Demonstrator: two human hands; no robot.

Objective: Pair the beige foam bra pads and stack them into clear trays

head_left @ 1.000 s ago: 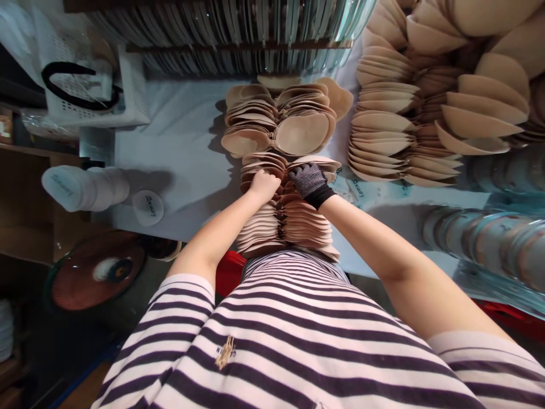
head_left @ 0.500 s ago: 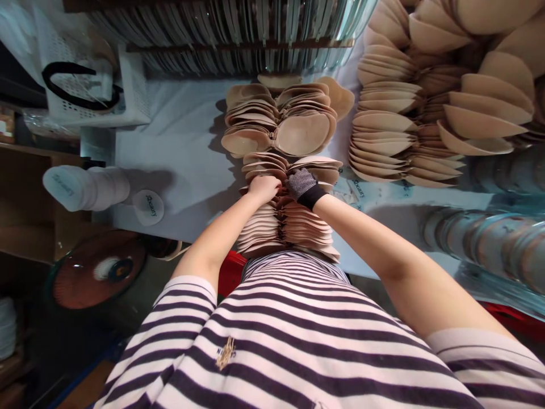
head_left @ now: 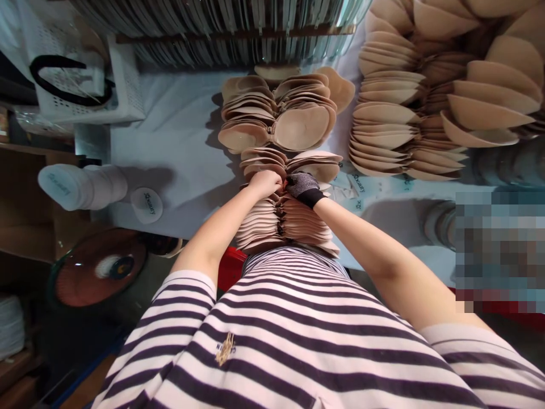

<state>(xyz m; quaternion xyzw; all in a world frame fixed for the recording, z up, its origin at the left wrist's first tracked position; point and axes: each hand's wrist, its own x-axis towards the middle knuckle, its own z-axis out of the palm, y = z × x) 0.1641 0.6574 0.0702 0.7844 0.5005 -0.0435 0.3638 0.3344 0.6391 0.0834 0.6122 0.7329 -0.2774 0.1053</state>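
Beige stick-on bras, joined at the middle, lie in a long stack in front of me. My bare left hand is closed at the middle join of a bra. From the other side my right hand, in a dark dotted glove, pinches close to the same join. The hands nearly meet, and they hide the small part between the fingertips. Nearer my body sits a row of paler bra cups, pressed tightly together. Beyond the hands rests another pile of bras with shiny inner faces.
More bra cups are stacked at the right. On the left stand a white basket, a pile of white printed pads and one loose pad. A rack of clear packs spans the back. A fan is below left.
Both hands stay at the middle of the stack with only slight finger movement. The whole view has shifted a little, and the bras lie much as before.
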